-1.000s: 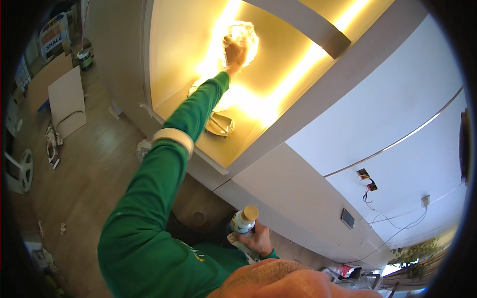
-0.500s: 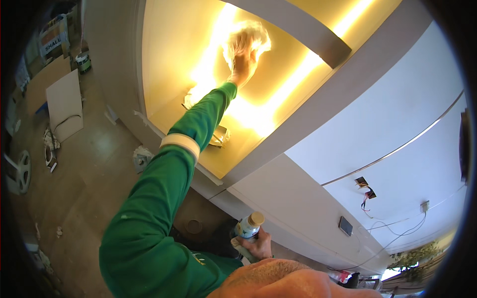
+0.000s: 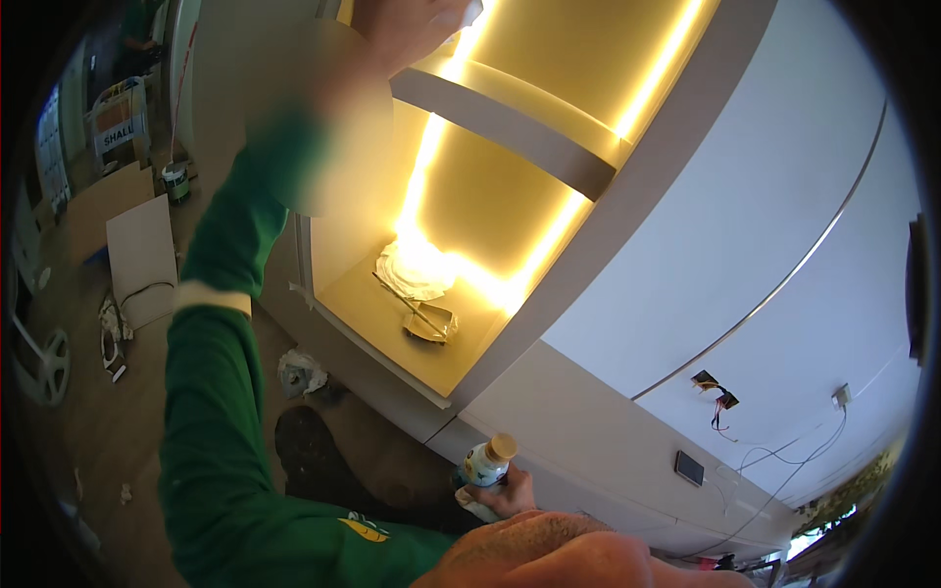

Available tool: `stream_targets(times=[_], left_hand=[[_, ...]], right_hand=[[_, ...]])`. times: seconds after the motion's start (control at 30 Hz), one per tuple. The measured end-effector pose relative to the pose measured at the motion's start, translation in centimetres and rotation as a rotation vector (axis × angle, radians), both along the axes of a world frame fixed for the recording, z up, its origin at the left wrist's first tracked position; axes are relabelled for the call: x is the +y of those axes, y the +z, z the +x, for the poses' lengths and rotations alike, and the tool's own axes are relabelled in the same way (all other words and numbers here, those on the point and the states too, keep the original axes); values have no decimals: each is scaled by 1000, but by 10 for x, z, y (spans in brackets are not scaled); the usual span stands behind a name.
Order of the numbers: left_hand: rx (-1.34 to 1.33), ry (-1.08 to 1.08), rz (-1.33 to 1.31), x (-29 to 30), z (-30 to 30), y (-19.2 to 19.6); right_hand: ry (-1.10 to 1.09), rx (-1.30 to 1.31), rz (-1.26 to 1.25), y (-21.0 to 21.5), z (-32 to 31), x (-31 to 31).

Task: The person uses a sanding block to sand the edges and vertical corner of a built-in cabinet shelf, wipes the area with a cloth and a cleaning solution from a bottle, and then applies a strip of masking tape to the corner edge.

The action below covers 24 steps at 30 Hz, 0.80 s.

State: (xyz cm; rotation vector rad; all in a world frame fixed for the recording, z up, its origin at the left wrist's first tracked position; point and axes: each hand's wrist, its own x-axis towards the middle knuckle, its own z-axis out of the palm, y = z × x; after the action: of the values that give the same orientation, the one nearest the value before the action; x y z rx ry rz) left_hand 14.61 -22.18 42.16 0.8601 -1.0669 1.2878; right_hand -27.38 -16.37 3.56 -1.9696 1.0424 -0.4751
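Observation:
My left hand [image 3: 417, 29] is raised at the top edge, in front of the lit cabinet [image 3: 505, 181], its fingers partly cut off and smeared. A bit of white cloth [image 3: 472, 12] shows at its fingertips. Low in the view, my right hand [image 3: 516, 493] is wrapped around a bottle [image 3: 482, 466] with a tan cap and a patterned white-and-blue label. A pale rag [image 3: 474, 504] lies against the bottle, under that hand. On the cabinet's lower shelf rest a crumpled white bundle [image 3: 417, 270] and a small tray [image 3: 431, 321] with a thin stick across it.
Bright light strips run along the cabinet's inner edges, and a divider [image 3: 510, 132] crosses it. Loose wires [image 3: 720, 402] hang from the white wall panel, near a dark phone-like device [image 3: 689, 468]. Boards [image 3: 142, 257], a paint bucket [image 3: 175, 182] and a crumpled bag [image 3: 301, 373] stand on the floor.
My left hand has moved up and left, out of the lower compartment with the cloth, uncovering the white bundle and tray. My right hand keeps its hold on the bottle.

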Motion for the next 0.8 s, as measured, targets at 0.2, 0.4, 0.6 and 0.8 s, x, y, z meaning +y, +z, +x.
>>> stream_targets(times=[0.2,0.4,0.6,0.8], left_hand=[[-23,105,325,-116,-49,93],[5,154,574,-206,-77,83],[53,130,669,-239,-62,48],[64,125,576,-189,-30,39]], right_hand=[[-37,-65,-67,-2,-2,1],[-191,-197,-45,-18,-27,0],[-207,-156,-138,-19,-57,-14],[-171,-380,0,-32,-46,-10]])
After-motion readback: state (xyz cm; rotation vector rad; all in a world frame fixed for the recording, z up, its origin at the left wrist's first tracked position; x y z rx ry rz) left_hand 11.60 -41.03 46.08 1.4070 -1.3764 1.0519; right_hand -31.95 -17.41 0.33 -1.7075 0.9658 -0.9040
